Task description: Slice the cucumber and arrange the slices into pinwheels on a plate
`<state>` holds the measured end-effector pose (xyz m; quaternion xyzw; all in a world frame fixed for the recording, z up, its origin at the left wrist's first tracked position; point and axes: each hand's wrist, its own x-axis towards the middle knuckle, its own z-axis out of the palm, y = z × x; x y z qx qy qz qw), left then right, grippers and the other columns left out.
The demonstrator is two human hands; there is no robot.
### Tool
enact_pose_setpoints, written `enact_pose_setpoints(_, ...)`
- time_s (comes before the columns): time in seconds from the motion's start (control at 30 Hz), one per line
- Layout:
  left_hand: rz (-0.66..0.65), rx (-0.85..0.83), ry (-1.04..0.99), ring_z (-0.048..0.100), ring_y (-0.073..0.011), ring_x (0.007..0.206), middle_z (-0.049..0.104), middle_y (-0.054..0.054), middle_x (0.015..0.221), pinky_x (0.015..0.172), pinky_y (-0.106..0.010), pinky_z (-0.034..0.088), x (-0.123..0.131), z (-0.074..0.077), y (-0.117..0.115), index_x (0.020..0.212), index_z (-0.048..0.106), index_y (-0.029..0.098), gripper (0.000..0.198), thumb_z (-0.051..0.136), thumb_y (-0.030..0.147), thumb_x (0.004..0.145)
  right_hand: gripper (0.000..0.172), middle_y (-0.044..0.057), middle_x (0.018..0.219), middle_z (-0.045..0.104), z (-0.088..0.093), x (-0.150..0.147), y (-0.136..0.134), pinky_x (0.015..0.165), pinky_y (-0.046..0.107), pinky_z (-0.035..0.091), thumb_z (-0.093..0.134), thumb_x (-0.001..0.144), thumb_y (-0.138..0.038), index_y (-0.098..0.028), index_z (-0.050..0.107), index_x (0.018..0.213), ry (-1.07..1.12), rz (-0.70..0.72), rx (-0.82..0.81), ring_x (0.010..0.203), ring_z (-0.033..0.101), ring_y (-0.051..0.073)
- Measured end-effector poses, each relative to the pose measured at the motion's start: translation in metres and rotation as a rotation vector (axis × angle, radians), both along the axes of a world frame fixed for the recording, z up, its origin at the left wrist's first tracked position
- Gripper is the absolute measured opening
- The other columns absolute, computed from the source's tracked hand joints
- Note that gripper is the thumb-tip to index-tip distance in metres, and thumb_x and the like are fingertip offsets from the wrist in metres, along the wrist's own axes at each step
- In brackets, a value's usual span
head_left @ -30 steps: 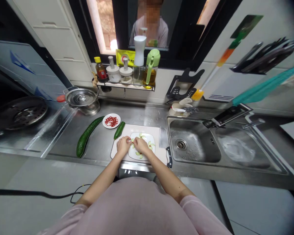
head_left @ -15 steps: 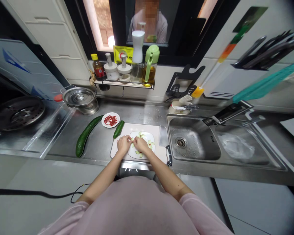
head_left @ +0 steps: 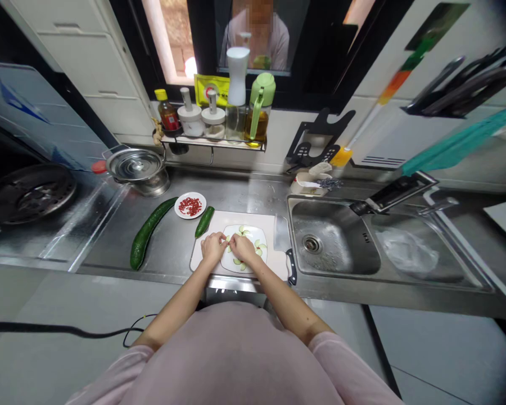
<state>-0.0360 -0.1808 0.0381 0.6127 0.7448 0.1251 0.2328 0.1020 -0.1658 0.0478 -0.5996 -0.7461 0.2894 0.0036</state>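
A square white plate point(head_left: 248, 253) sits on the pale cutting board point(head_left: 270, 268), bearing small fans of pale green cucumber slices point(head_left: 259, 247) with red bits at their centres. At its left side my left hand point(head_left: 213, 246) and my right hand point(head_left: 241, 247) meet, fingertips pinched close together over a slice. What the fingertips hold is too small to make out. Beyond the left hand lies a cut piece of cucumber point(head_left: 204, 221). A small white dish point(head_left: 203, 202) holds chopped red bits point(head_left: 189, 206). Along the board's right side rests a kitchen knife point(head_left: 281, 232) with a black handle.
A long whole cucumber point(head_left: 149, 235) lies left on the steel counter. Behind it stands a lidded steel pot point(head_left: 141, 174). The sink point(head_left: 335, 247) with its faucet point(head_left: 392, 194) is to the right. A rack point(head_left: 219, 144) of bottles and jars hangs at the back.
The view has shifted very slightly. Both hands stay pinched at the same spot on the plate, with hardly any visible movement.
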Motion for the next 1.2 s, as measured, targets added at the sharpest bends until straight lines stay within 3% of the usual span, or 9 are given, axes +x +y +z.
enact_pose_setpoints(1.2, -0.028, -0.001, 0.018, 0.059, -0.0219, 0.093, 0.067, -0.003, 0.089, 0.081, -0.032, 0.037, 0.0, 0.003, 0.002, 0.092, 0.067, 0.025, 0.014, 0.061, 0.031, 0.08, 0.013, 0.005, 0.087, 0.067, -0.007, -0.002, 0.01, 0.059, 0.023, 0.029, 0.057, 0.086, -0.031, -0.021, 0.062, 0.091, 0.023, -0.09, -0.014, 0.077, 0.057, 0.016)
